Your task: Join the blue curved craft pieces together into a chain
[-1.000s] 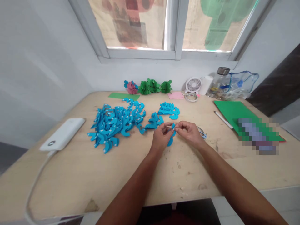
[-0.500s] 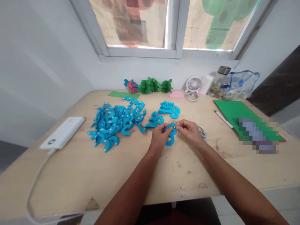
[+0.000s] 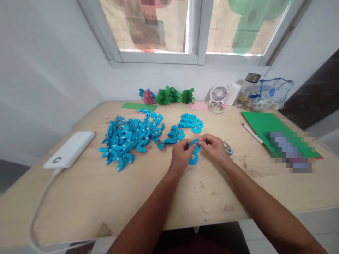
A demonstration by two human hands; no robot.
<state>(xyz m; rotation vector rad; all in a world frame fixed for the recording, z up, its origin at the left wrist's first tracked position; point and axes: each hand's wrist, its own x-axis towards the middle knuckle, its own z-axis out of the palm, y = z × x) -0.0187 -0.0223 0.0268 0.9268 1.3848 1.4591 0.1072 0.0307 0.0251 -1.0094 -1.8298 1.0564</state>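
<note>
My left hand (image 3: 180,155) and my right hand (image 3: 215,149) meet over the middle of the wooden table (image 3: 132,197). Both pinch a curved blue paper cut-out (image 3: 195,157) between their fingertips, the left at its left side, the right at its top edge. A large heap of the same blue cut-outs (image 3: 131,137) lies to the left. Two smaller piles of cut-outs, one (image 3: 174,135) just beyond my left hand and one (image 3: 191,122) farther back, lie behind.
A white power bank (image 3: 69,149) with a cable lies at the left edge. Green and pink paper ornaments (image 3: 169,96), a small fan (image 3: 218,94), a tape roll (image 3: 216,108), a jar (image 3: 247,90) and a clear bag stand at the back. A green sheet (image 3: 262,124) and a pen (image 3: 251,133) lie to the right.
The blue cut-out has turned in my fingers and now shows its curved shape flat. Both hands stay in nearly the same spot.
</note>
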